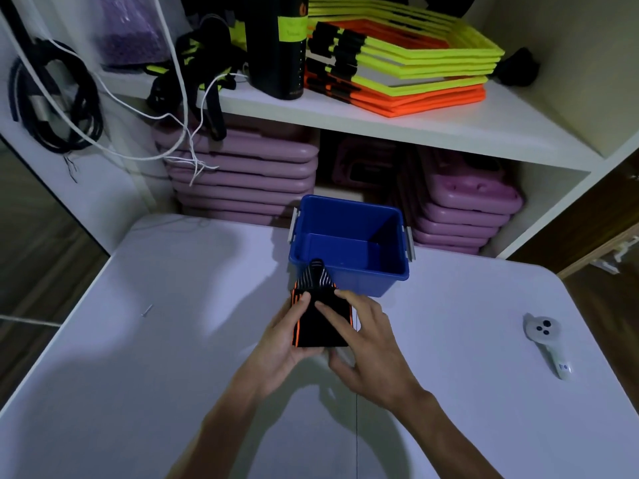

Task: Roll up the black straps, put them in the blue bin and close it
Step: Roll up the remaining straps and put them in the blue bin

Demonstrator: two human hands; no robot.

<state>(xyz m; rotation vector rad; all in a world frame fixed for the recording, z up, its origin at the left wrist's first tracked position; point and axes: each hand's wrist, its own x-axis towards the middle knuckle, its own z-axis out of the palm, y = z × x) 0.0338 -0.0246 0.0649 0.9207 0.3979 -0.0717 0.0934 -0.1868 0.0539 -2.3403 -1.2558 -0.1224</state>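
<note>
— Any in the bin yet?
— No, it looks bare and no lid shows. Both hands, left and right, grip 1 strap just before the bin, part-rolled.

One blue bin stands open on the single white tabletop, with two pale latches, one on each short side. One black strap with orange edging is in view, held between two hands: the left hand and the right hand. One white handheld controller lies on the tabletop, and one small pale screw-like bit. On the shelf sits one stack of yellow and orange hexagonal frames; their exact number cannot be told. Two stacks of purple boards sit below.
</note>
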